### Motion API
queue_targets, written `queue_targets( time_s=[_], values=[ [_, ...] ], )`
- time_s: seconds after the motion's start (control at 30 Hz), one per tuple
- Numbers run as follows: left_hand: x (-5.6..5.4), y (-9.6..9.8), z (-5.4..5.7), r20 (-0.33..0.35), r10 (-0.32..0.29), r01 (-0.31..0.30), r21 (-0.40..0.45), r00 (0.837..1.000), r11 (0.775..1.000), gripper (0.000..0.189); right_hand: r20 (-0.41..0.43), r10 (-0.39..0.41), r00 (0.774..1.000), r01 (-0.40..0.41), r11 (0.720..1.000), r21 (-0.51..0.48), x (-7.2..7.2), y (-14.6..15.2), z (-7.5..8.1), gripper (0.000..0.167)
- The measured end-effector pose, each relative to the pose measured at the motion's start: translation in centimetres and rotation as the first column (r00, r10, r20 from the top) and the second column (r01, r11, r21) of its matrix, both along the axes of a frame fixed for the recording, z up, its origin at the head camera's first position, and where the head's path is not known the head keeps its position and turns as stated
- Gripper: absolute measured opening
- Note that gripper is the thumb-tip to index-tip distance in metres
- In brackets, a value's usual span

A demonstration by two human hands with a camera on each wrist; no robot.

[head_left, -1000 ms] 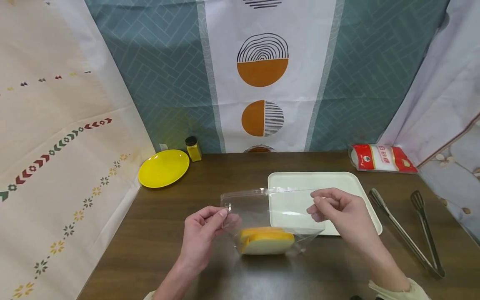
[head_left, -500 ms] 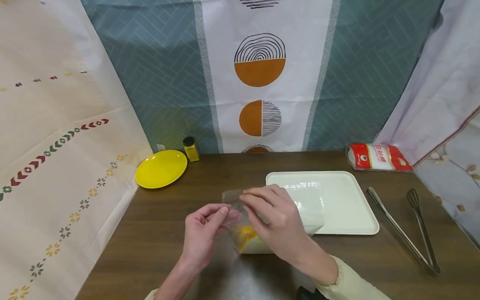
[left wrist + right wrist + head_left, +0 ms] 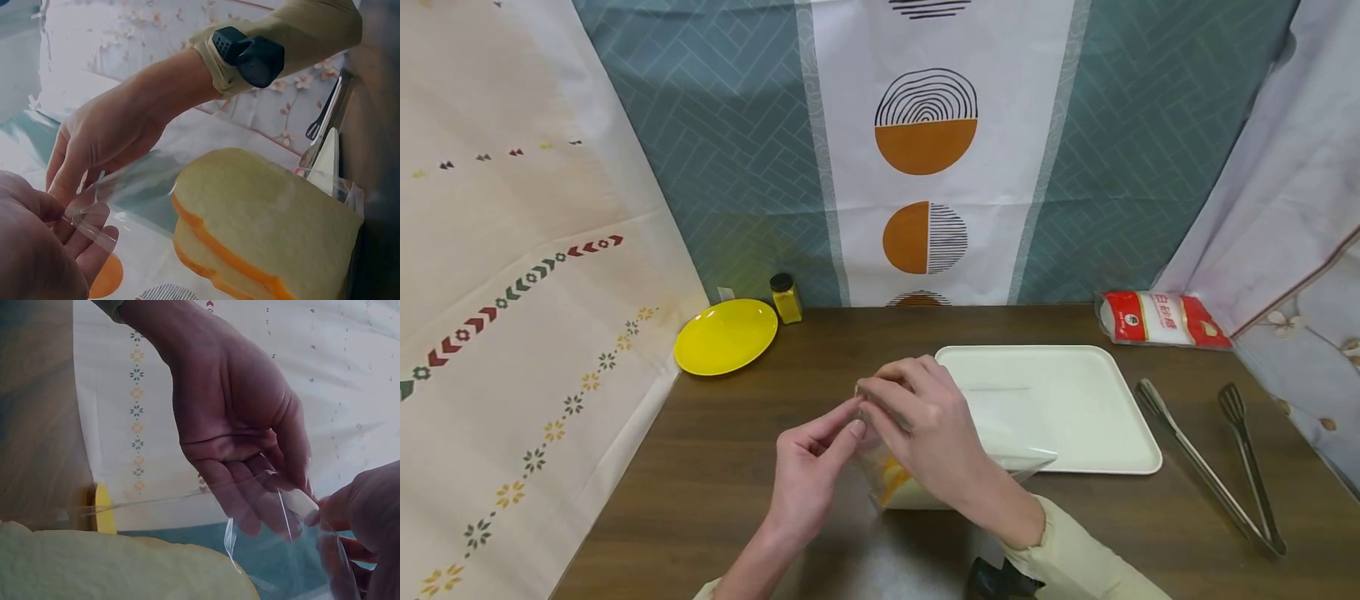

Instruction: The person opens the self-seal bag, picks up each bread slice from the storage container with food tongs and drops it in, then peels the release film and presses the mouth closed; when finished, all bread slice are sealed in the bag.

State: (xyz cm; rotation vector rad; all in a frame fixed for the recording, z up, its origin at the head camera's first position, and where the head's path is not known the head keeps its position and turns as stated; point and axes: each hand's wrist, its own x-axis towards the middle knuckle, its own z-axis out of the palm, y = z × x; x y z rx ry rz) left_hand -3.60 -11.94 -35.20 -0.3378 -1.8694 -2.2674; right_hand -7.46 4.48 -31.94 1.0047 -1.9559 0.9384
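Note:
A clear plastic zip bag (image 3: 1018, 454) stands on the table with bread slices (image 3: 262, 215) inside, pale with orange-brown crust. My left hand (image 3: 805, 479) pinches the bag's upper left corner between thumb and fingers. My right hand (image 3: 936, 429) has come across the bag and pinches its top edge at the same corner, fingertips right beside the left ones. In the head view the right hand hides much of the bread. The right wrist view shows the film stretched between the left hand (image 3: 240, 419) and the right hand (image 3: 365, 519).
A white tray (image 3: 1105, 417) lies behind the bag to the right. Metal tongs (image 3: 1213, 479) lie farther right, with a red and white packet (image 3: 1165, 319) at the back. At back left are a yellow plate (image 3: 726, 337) and a small yellow jar (image 3: 786, 298) with a black lid.
My right hand has left the bag's right side and moved left to the upper left corner, meeting the left hand. The left hand has kept its pinch there.

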Motion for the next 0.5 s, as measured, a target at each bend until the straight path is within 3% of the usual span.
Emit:
queue_targets(
  time_s=[0.3,0.5],
  values=[
    [-0.08,-0.12,-0.32,-0.149,-0.025,0.019,-0.043,0.988,0.999,0.031,0.015,0.041,0.999,-0.041,0.999,-0.030,-0.22,0.05,0.17,0.016],
    [-0.08,-0.21,-0.25,-0.244,-0.016,-0.010,-0.105,0.970,0.994,0.031,-0.107,0.021,0.994,-0.018,0.999,0.032,-0.43,0.21,0.52,0.007]
  ],
)
